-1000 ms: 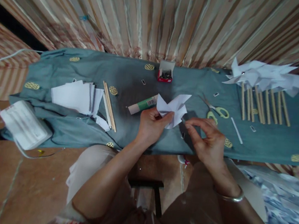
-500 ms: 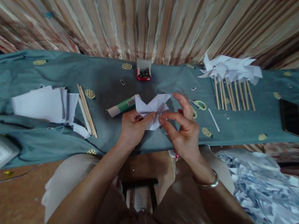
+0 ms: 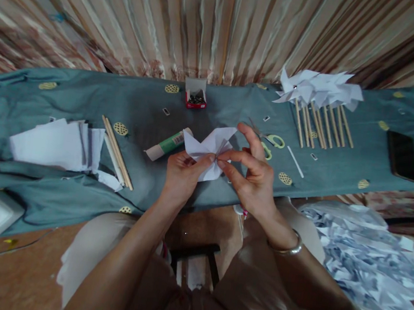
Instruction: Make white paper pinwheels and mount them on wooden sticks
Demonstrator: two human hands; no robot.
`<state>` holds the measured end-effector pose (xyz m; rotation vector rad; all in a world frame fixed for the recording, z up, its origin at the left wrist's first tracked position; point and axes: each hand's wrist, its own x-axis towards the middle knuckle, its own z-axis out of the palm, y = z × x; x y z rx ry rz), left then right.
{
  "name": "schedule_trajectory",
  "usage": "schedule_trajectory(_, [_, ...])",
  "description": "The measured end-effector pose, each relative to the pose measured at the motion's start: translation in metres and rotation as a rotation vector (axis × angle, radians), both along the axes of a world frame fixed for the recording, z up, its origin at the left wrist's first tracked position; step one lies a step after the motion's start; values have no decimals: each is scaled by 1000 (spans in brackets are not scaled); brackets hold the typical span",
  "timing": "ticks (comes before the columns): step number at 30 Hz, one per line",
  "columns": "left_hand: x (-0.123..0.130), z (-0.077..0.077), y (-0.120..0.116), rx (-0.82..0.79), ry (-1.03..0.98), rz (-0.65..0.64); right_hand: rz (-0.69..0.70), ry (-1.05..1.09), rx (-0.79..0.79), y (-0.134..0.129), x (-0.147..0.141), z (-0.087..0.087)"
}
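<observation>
A white paper pinwheel (image 3: 208, 145) with folded blades is in front of me, above the near part of the cloth-covered table. My left hand (image 3: 185, 175) grips it from the left, thumb pressed near its centre. At that centre, thumb and index finger of my right hand (image 3: 255, 178) pinch a small, dark, pin-like thing; its exact kind is hard to make out. The other right fingers are raised and bent. Behind the left hand lies a green and white glue box (image 3: 168, 145). Beyond the pinwheel stands an open red box (image 3: 196, 98) of small metal pieces.
Pinwheels on sticks (image 3: 320, 91) lie at the back right, near green-handled scissors (image 3: 276, 141), a white strip (image 3: 295, 162) and a phone (image 3: 403, 155). Cut paper (image 3: 55, 144) and wooden sticks (image 3: 117, 151) lie left. A bag of folded paper (image 3: 375, 261) sits below the table at right.
My right thumb and index finger have closed in on the pinwheel's centre, next to my left thumb. The pinwheel has turned slightly in my hands. The whole view has shifted a little.
</observation>
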<state>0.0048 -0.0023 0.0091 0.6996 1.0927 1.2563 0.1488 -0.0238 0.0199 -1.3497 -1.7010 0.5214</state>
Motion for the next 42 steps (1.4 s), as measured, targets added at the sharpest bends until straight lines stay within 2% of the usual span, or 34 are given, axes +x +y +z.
schedule_trajectory(7, [1, 0, 0, 3, -15, 9, 18, 72, 23, 2, 1, -4])
schedule_trajectory(42, [-2, -2, 0, 39, 55, -12, 31, 247, -102, 4, 2, -4])
